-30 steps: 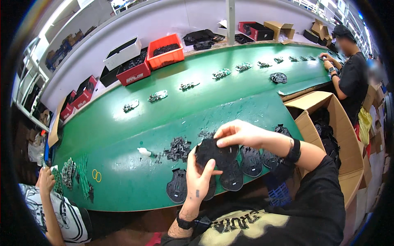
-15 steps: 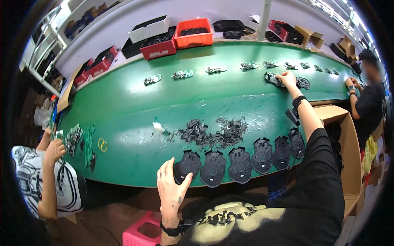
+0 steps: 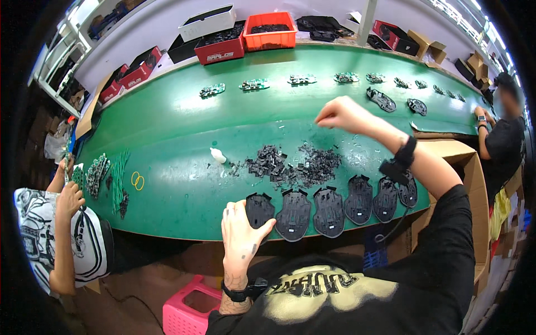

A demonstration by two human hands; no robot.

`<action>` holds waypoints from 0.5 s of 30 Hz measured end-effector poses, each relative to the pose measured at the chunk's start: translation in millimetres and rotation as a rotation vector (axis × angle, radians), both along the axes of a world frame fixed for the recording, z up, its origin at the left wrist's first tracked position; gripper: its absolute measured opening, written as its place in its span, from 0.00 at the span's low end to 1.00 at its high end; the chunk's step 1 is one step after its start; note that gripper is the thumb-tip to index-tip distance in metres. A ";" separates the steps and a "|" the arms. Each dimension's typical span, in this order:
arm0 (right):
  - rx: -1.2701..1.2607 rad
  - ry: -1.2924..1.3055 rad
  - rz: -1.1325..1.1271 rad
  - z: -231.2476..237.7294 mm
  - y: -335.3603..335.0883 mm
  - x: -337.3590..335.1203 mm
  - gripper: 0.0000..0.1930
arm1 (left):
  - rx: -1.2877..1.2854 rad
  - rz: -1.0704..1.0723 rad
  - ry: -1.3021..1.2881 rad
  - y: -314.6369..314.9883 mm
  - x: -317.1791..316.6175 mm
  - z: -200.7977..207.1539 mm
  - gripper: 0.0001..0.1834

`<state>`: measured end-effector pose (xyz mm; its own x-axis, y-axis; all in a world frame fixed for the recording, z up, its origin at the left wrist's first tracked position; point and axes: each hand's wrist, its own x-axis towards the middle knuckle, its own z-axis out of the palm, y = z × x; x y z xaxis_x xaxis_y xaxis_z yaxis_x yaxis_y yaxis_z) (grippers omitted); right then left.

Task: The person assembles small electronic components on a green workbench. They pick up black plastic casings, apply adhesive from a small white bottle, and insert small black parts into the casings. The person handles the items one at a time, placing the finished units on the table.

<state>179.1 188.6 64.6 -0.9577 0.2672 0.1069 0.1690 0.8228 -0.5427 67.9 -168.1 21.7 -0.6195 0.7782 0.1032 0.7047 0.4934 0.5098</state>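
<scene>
My left hand [image 3: 241, 231] is closed around the leftmost black mouse base [image 3: 259, 210] at the bench's near edge, its thumb on the base's lower right. More black mouse bases [image 3: 293, 215] stand in a row to the right of it. Over the middle of the green bench hangs my right hand [image 3: 349, 115], fingers drawn together in a pinch; anything between them is too small or hidden to see. Below it lie heaps of small black plastic pieces [image 3: 318, 166]. Two black mouse shell parts [image 3: 382, 100] rest farther right, apart from my hand.
Small green circuit boards [image 3: 302, 80] form a row along the far side. A white bottle [image 3: 218, 156] and yellow rings [image 3: 137, 181] lie to the left. Bins [image 3: 271, 39] line the back. A cardboard box [image 3: 474, 212] stands at right. Co-workers sit at both ends.
My right hand has left the shell parts at the far right and moved left and nearer, over the middle. The two parts now lie uncovered. My left hand has closed on the leftmost base.
</scene>
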 end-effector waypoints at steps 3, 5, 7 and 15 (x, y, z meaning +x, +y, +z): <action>0.001 0.001 0.154 -16.9 -36.6 -14.0 0.08 | 0.092 -0.004 -0.114 3.1 0.7 1.7 0.33; 0.133 0.039 0.152 -33.8 -32.8 -11.7 0.07 | 0.151 -0.016 -0.226 9.9 4.7 5.8 0.30; 0.198 0.020 0.191 -41.4 -30.5 -14.2 0.07 | 0.204 0.010 -0.295 4.1 6.6 8.0 0.30; 0.263 0.179 0.299 -39.7 -46.2 -1.3 0.05 | 0.263 0.048 -0.176 4.5 -1.2 -13.1 0.26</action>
